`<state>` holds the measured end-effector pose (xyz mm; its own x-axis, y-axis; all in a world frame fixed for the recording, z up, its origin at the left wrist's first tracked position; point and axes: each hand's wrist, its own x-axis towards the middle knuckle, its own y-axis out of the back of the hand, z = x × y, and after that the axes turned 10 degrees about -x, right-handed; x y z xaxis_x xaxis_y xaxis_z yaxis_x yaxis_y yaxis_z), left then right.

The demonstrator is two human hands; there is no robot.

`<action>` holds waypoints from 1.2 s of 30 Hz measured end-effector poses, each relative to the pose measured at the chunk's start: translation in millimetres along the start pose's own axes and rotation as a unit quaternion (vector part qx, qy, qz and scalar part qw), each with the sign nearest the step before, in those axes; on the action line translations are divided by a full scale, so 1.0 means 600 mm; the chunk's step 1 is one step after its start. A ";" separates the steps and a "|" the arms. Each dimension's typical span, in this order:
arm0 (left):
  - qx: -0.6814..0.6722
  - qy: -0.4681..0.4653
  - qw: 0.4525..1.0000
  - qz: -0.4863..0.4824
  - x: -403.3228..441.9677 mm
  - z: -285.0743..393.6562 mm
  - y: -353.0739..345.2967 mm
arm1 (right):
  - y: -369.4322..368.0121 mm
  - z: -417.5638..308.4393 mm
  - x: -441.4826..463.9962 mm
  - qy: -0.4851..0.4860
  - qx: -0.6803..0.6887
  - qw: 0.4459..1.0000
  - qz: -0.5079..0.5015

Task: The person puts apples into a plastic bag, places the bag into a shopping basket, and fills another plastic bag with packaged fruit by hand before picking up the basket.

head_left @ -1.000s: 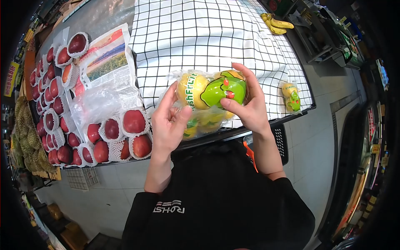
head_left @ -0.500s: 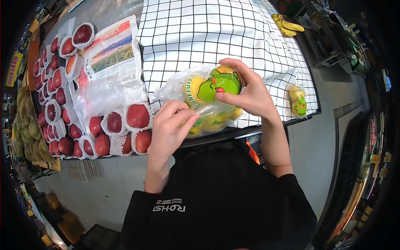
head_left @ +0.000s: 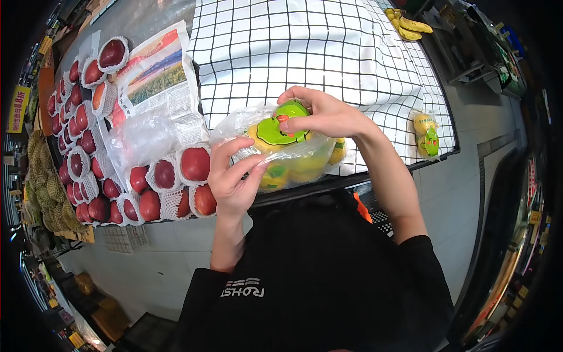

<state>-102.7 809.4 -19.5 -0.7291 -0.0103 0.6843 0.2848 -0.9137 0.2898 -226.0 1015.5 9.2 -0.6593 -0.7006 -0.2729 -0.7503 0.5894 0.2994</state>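
A printed fruit pack with yellow fruit and a green cartoon figure lies at the opening of a clear plastic bag near the table's front edge. My right hand grips the pack from above, thumb on the green print. Between the thumb and fingers of my left hand is the near edge of the clear bag. More yellow fruit shows through and beside the plastic, below my right wrist. On the right part of the checked cloth lies another small fruit pack.
Red fruits in white foam nets fill the table's left side, beside a newspaper and a crumpled clear bag. Bananas lie at the back right of the checked cloth. Durians are at the far left.
The held pack has moved left and down toward the clear bag, with my right hand over it. My left hand has gone from beside the pack to pinching the bag's edge.
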 end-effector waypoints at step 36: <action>0.092 0.046 0.987 -0.125 0.011 -0.065 -0.087 | -0.034 0.105 -0.080 0.153 -0.114 0.894 0.406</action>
<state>-146.6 841.3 -56.2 -0.8425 0.1616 0.5139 0.1901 -0.8035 0.5642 -182.5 1062.3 -41.2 -0.9119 -0.1763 0.3707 0.0220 0.8807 0.4731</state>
